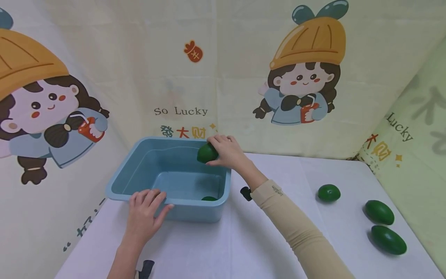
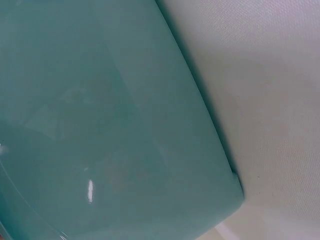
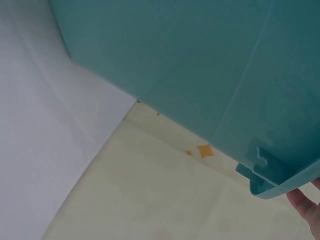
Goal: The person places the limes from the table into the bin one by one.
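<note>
My right hand (image 1: pixel 228 153) grips a dark green, smooth oval fruit (image 1: pixel 206 153) over the back right part of a blue plastic basin (image 1: pixel 224 193). Its fingers lie across the top of the fruit, with the thumb below. In the right wrist view, only some fingertips (image 3: pixel 300 202) show past the basin's rim (image 3: pixel 272 192). My left hand (image 1: pixel 144 215) holds the basin's near rim, fingers over the edge and thumb spread along the front. Another green fruit (image 1: pixel 209 198) lies inside near the front right corner, partly hidden by the rim. The left wrist view shows the basin's outer wall (image 2: pixel 125 110).
On the white-covered table (image 1: pixel 278 248), to the right, lie a rounder green fruit (image 1: pixel 329 193) and two longer ones (image 1: pixel 379 212), (image 1: pixel 388 240). A printed cloth (image 1: pixel 237 77) hangs behind the table, close to the basin's back rim, and along both sides.
</note>
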`<action>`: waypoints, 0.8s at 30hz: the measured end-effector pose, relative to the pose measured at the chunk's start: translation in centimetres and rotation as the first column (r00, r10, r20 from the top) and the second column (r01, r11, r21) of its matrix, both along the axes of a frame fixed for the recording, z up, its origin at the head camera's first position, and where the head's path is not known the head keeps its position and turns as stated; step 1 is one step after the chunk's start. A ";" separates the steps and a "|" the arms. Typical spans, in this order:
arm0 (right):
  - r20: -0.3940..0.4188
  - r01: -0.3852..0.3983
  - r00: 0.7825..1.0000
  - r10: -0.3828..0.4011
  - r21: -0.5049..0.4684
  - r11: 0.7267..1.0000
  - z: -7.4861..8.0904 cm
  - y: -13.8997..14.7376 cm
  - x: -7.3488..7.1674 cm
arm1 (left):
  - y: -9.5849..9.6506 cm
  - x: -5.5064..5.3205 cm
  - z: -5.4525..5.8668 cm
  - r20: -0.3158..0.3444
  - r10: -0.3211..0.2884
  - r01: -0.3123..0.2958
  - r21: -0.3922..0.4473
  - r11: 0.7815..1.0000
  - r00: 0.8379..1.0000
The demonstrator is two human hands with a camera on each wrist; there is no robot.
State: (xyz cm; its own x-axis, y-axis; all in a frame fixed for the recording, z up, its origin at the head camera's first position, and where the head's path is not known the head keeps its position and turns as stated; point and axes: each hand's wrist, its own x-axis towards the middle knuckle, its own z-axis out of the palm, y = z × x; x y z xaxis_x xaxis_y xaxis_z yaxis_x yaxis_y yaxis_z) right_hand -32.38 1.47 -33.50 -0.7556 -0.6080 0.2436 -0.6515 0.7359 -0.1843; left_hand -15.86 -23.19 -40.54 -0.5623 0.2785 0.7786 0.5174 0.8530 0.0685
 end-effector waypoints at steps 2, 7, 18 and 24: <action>-0.005 -0.001 1.000 0.001 0.014 1.000 0.0 -0.1 -0.1 | 0.0 0.0 0.0 -0.001 0.000 0.000 0.000 1.000 1.000; -0.010 -0.001 1.000 0.001 0.033 0.999 0.0 -0.3 -0.2 | -0.1 -0.1 -0.1 0.001 -0.002 0.002 0.000 1.000 1.000; 0.004 0.007 1.000 -0.007 0.062 0.998 -0.4 -0.9 -0.5 | -0.1 0.0 -0.1 0.002 0.007 -0.007 -0.011 1.000 1.000; 0.013 0.002 1.000 -0.003 0.068 0.998 -0.5 -1.2 -0.5 | 0.1 -0.2 0.0 -0.057 -0.016 0.017 0.020 1.000 0.998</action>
State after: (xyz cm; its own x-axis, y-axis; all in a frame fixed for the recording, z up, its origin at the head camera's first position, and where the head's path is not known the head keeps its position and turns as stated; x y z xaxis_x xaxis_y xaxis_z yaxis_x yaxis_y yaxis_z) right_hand -32.89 0.32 -34.03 -0.7598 -0.6211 0.1921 -0.6477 0.7485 -0.1423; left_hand -16.05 -23.11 -40.59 -0.5127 0.2710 0.8147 0.5350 0.8430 0.0563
